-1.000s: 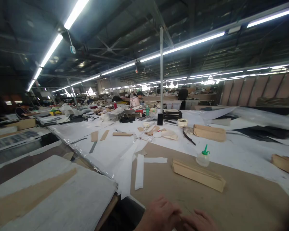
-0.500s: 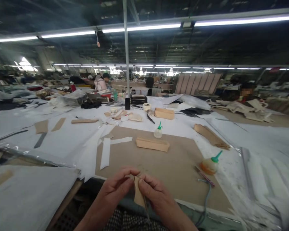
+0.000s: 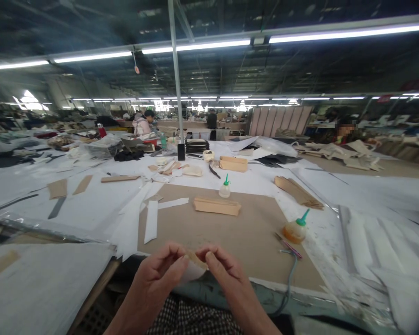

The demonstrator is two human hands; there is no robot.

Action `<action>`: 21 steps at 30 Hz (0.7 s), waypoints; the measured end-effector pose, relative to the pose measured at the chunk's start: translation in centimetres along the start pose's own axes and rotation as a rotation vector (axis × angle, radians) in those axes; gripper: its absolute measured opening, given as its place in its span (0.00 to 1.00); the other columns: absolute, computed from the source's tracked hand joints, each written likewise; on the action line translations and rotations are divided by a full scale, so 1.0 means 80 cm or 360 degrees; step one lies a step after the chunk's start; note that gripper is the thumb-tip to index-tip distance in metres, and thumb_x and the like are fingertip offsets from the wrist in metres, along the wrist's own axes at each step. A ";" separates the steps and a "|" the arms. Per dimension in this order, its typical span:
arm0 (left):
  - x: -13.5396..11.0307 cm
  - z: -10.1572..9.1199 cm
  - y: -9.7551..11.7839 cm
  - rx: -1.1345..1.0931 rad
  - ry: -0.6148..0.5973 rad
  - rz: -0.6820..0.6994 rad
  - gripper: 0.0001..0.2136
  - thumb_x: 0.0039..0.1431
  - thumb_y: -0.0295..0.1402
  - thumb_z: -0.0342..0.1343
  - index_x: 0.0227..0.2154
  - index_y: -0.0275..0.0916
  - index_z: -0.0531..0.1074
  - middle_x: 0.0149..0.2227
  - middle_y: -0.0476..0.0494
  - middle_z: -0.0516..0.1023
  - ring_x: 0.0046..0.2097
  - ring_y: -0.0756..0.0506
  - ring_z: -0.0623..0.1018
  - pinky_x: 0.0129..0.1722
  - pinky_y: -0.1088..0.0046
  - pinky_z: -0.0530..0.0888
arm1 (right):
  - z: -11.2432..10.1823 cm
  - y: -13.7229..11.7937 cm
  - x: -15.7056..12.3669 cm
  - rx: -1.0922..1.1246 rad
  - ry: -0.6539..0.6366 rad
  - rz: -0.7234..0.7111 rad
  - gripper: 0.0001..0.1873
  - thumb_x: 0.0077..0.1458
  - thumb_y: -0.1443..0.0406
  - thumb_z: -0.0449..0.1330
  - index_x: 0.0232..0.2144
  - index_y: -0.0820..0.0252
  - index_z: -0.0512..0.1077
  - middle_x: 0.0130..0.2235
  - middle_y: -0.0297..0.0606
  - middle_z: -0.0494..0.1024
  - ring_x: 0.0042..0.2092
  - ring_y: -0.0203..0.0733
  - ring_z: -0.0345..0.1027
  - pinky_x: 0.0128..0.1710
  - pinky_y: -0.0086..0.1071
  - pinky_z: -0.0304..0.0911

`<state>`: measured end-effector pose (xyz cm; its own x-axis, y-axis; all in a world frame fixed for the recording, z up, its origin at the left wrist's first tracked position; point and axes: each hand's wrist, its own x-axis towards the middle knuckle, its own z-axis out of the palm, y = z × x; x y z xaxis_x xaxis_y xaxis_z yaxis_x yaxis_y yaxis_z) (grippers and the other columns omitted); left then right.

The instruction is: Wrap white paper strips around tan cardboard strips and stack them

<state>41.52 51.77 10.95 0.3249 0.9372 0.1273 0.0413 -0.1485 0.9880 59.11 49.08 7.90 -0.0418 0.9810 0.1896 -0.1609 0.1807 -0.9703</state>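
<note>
A small tan leather piece [image 3: 194, 270] is curved between my two hands, low in the middle of the view. Its paler side faces me and its upper edge bends over. My left hand [image 3: 157, 275] pinches the left end between thumb and fingers. At the right end, my right hand [image 3: 227, 277] grips it the same way. Beyond them, on a brown board [image 3: 244, 239], lies a long folded tan piece [image 3: 216, 206]. Behind that stands a clear squeeze bottle [image 3: 225, 190] with a green nozzle.
To the right are an amber-filled bottle [image 3: 294, 231], a thin pointed tool [image 3: 288, 245], a blue-green cord [image 3: 290, 284] and stacked tan strips [image 3: 298, 191]. White strips [image 3: 151, 222] lie on the board's left. A phone [image 3: 181, 151] leans at a pole. A person [image 3: 347, 130] sits far right.
The leather piece hung narrow and edge-on between my hands; now it is turned and spread, with its pale side showing. My hands are slightly farther apart. The view has shifted a little.
</note>
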 end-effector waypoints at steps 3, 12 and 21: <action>-0.004 0.004 0.004 0.0178 0.0007 0.0022 0.12 0.61 0.43 0.58 0.30 0.39 0.73 0.25 0.52 0.70 0.28 0.51 0.68 0.27 0.79 0.66 | -0.004 -0.010 -0.009 -0.0052 -0.0002 -0.0092 0.15 0.65 0.52 0.61 0.43 0.55 0.77 0.42 0.36 0.76 0.45 0.41 0.68 0.45 0.31 0.62; -0.007 0.019 -0.006 0.0262 0.0110 0.0273 0.08 0.60 0.39 0.61 0.36 0.40 0.76 0.33 0.49 0.79 0.35 0.48 0.79 0.35 0.78 0.76 | -0.002 -0.014 -0.021 0.0305 0.0139 0.0090 0.14 0.56 0.53 0.70 0.34 0.57 0.80 0.32 0.32 0.77 0.34 0.35 0.67 0.38 0.28 0.63; -0.011 0.022 -0.023 0.1013 0.0283 0.1314 0.11 0.63 0.25 0.59 0.46 0.44 0.76 0.45 0.47 0.79 0.46 0.49 0.80 0.50 0.75 0.76 | -0.006 -0.008 -0.028 0.0229 0.0188 0.0059 0.11 0.58 0.56 0.69 0.36 0.56 0.82 0.36 0.33 0.81 0.38 0.37 0.71 0.42 0.28 0.65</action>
<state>42.84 50.66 8.91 0.3371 0.4948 0.8009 0.3749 -0.8509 0.3679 59.75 46.80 8.04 0.0646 0.9898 0.1272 -0.3012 0.1408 -0.9431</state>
